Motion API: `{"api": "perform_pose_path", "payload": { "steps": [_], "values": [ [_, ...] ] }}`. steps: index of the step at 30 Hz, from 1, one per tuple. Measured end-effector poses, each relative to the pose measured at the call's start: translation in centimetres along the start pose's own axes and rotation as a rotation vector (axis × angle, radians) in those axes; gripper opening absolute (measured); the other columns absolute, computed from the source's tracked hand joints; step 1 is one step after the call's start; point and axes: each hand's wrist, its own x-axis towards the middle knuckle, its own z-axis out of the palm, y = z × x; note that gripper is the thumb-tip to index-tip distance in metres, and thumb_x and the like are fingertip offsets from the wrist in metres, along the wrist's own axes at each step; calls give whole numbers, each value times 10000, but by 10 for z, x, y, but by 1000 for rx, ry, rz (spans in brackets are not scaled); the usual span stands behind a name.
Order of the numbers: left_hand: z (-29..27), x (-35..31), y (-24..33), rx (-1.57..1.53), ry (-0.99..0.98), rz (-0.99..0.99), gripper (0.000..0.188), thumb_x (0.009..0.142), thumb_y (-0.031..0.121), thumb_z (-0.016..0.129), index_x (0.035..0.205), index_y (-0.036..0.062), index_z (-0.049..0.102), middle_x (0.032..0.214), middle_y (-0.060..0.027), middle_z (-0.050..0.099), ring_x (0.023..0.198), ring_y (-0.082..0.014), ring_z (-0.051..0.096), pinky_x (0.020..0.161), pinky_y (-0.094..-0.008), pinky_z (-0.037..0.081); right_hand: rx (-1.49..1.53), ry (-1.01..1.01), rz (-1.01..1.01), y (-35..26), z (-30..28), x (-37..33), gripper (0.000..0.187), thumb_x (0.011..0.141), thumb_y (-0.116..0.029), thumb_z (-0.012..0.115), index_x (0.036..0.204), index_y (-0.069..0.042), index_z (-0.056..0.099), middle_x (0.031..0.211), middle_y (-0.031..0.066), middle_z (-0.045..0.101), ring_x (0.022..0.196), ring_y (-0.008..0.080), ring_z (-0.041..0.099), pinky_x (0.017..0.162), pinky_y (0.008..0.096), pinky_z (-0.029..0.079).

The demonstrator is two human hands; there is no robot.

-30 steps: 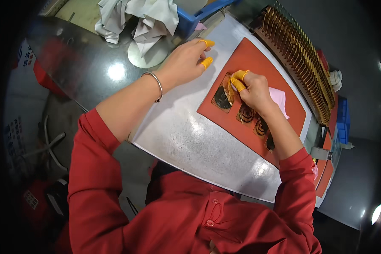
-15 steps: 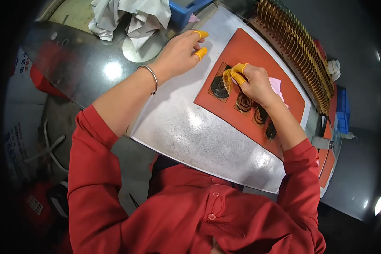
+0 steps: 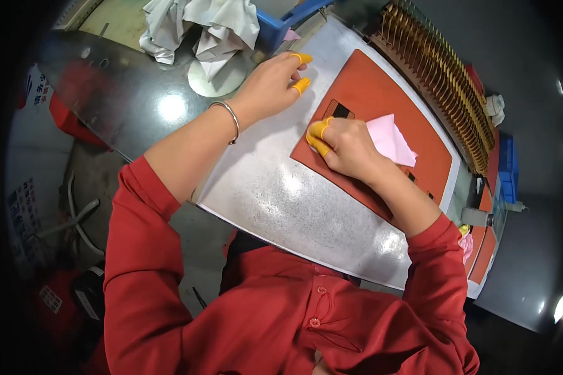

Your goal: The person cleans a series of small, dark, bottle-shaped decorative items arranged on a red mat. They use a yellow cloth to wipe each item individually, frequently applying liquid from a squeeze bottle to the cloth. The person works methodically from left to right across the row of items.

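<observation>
My right hand [image 3: 350, 147] is closed on a pink cloth [image 3: 391, 140], which spreads out behind the knuckles. Its yellow-cotted fingertips press down near the left edge of an orange-red mat [image 3: 381, 81], over a small dark patterned plate [image 3: 339, 110]. Only the far end of that plate shows. More such plates lie in a row toward the right, mostly hidden by the cloth and my forearm. My left hand [image 3: 272, 87], also with yellow finger cots, stays beside the mat over the white board's left edge. Its thumb and forefinger are apart, with nothing between them.
Behind the mat stands a long rack [image 3: 441, 81] of upright amber plates. Crumpled whitish cloths [image 3: 225, 28] and a pale round disc [image 3: 216, 78] lie at the far left, near a blue bin [image 3: 278, 25]. A small bottle [image 3: 477, 217] lies at the right.
My right hand has moved left and nearer, toward the mat's edge. More of the pink cloth now shows, covering plates seen before. My left hand has hardly moved.
</observation>
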Motion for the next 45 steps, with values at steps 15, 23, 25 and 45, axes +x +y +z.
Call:
{"api": "perform_pose_path", "payload": {
  "steps": [15,23,25,45],
  "values": [
    [0,1,2,-3,-6,-14,374,807,58,576,1174,28,514,1007,-92,588,770,-185,550,695,-290,472,-41,126,128,30,-5,-15,97,709,-125,654,723,-44,601,654,128,578,593,307,571,553,390,470],
    [-1,6,5,-54,-40,-22,347,818,51,563,1160,6,522,1017,-91,581,814,-190,556,730,-291,475,-68,95,277,32,-17,-5,120,689,-95,647,799,-58,618,680,136,588,648,294,600,563,369,475],
    [2,5,6,-63,-42,-39,341,818,46,562,1154,4,525,1026,-90,584,824,-189,557,733,-292,473,-12,55,69,8,-5,-16,116,680,-69,635,793,-61,612,699,132,592,638,302,586,559,374,469],
    [-4,3,9,-6,-61,-66,320,803,35,565,1121,2,546,1003,-57,592,756,-154,499,693,-255,427,-32,216,470,33,-19,-63,200,798,-164,625,730,22,597,681,185,586,598,340,576,550,414,452]
  ]
}}
